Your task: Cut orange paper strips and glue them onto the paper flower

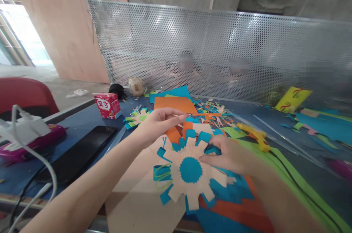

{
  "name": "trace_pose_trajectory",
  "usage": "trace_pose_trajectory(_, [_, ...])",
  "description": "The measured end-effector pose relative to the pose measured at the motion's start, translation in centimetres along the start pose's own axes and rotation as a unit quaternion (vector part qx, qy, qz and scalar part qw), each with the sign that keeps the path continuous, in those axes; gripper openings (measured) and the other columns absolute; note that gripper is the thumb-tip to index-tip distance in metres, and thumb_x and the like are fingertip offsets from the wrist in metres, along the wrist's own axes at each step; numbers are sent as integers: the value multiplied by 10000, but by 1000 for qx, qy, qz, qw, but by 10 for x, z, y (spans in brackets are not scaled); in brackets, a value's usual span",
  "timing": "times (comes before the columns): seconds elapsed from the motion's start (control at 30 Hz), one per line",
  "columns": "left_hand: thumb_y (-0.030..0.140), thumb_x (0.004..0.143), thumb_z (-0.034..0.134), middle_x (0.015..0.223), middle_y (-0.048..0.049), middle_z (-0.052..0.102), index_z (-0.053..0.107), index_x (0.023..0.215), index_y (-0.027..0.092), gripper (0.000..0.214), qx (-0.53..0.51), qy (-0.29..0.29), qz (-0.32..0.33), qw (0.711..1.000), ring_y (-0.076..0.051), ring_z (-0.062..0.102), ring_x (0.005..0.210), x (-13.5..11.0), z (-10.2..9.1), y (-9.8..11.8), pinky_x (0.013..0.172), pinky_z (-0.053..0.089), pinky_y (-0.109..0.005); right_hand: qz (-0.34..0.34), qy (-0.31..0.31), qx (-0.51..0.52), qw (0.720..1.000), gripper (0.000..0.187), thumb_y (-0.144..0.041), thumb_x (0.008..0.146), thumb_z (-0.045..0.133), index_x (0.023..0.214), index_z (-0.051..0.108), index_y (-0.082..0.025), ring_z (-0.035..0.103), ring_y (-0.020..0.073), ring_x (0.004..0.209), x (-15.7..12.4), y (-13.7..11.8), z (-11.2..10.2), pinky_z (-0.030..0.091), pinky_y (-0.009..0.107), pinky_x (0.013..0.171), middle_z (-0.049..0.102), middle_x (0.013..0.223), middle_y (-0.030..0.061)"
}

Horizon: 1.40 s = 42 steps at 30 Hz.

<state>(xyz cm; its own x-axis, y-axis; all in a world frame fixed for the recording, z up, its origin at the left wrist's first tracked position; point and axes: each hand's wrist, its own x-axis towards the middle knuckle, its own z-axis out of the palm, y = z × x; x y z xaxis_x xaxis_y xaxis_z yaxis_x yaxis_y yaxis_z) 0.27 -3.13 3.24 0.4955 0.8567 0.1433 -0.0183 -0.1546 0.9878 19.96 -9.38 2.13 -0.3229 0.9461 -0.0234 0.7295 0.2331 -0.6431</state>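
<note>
My right hand (227, 152) pinches the upper right edge of a layered paper flower (177, 161), with pale pink petals, blue petals behind and a scalloped blue disc at its middle. Thin green loops stick out at the flower's left side. Just above and to the left, my left hand (162, 121) has its fingers pinched on a narrow orange paper strip (210, 115) that points right. Under the flower lie sheets of pale pink paper (143, 203), blue and orange.
A yellow glue gun (255, 135) with a black cord rests on green paper to the right. At left are a black phone (79, 154), a pink box (107, 105) and a white charger (26, 130). Paper scraps (211, 108) lie before the perforated metal screen (170, 42).
</note>
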Motion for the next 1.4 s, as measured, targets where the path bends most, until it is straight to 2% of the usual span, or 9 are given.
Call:
trace_pose_trajectory(0.17, [261, 613, 691, 914, -69, 619, 512, 1069, 160, 500, 44, -28, 114, 992, -161, 592, 787, -6, 4, 2, 641, 475, -255, -73, 11, 43, 996, 148, -318, 758, 504, 783, 602, -211, 569, 127, 700, 3, 3, 0, 429, 213, 574, 621, 764, -9])
trace_pose_trajectory(0.3, [190, 624, 682, 967, -62, 596, 487, 1109, 207, 523, 159, 2, 284, 946, -198, 537, 960, -16, 6, 5, 821, 428, -323, -144, 206, -97, 963, 184, -292, 798, 463, 860, 613, -207, 588, 134, 668, 8, 8, 4, 451, 239, 567, 647, 763, 4])
trace_pose_trajectory(0.43, [280, 584, 709, 949, -61, 607, 546, 1037, 228, 484, 228, -27, 406, 885, -264, 483, 1034, -27, 5, 14, 932, 330, -408, -322, 404, -330, 790, 219, -138, 780, 458, 953, 593, -138, 594, 175, 785, 7, 15, 4, 472, 288, 660, 660, 899, 56])
trace_pose_trajectory(0.5, [329, 655, 642, 1029, -68, 577, 539, 1045, 225, 417, 189, 28, 423, 886, -268, 460, 1062, -29, 4, 16, 942, 313, -414, -370, 452, -414, 698, 222, -108, 764, 484, 952, 603, -121, 592, 186, 773, 4, 14, 1, 474, 296, 650, 663, 911, 64])
trace_pose_trajectory(0.57, [322, 726, 565, 1108, -73, 539, 511, 1073, 226, 365, 139, 86, 345, 924, -261, 455, 1076, -26, 2, 15, 914, 335, -406, -376, 505, -460, 626, 204, -123, 724, 570, 918, 628, -144, 587, 182, 723, 1, 11, -2, 472, 294, 619, 671, 887, 48])
trace_pose_trajectory(0.67, [341, 710, 584, 1220, -83, 471, 498, 1093, 240, 405, 88, 70, 83, 990, -287, 448, 1097, -20, -3, 8, 825, 398, -384, -376, 552, -487, 563, 234, -160, 643, 680, 875, 655, -185, 570, 168, 669, -2, 6, -4, 465, 291, 589, 676, 817, 26])
trace_pose_trajectory(0.73, [357, 674, 618, 1285, -78, 414, 483, 1126, 268, 481, 49, 18, -53, 997, -301, 439, 1113, -18, -5, 3, 789, 424, -374, -380, 552, -494, 555, 252, -191, 626, 702, 875, 663, -194, 561, 165, 663, -3, 5, -3, 458, 294, 581, 673, 797, 19])
trace_pose_trajectory(0.83, [332, 628, 668, 1290, -84, 410, 427, 1181, 277, 605, -22, -51, -132, 990, -288, 450, 1111, -17, 0, 1, 799, 434, -384, -386, 546, -501, 550, 258, -201, 608, 719, 860, 668, -209, 540, 151, 646, -3, 4, -2, 446, 293, 575, 670, 783, -2])
trace_pose_trajectory(1.4, [107, 486, 762, 1099, -107, 579, 509, 1020, 156, 592, -171, -8, -148, 974, -248, 563, 985, -15, 19, 3, 847, 447, -346, -379, 541, -493, 567, 229, -242, 652, 688, 877, 656, -213, 558, 136, 621, -3, 5, 2, 434, 278, 574, 683, 750, -31])
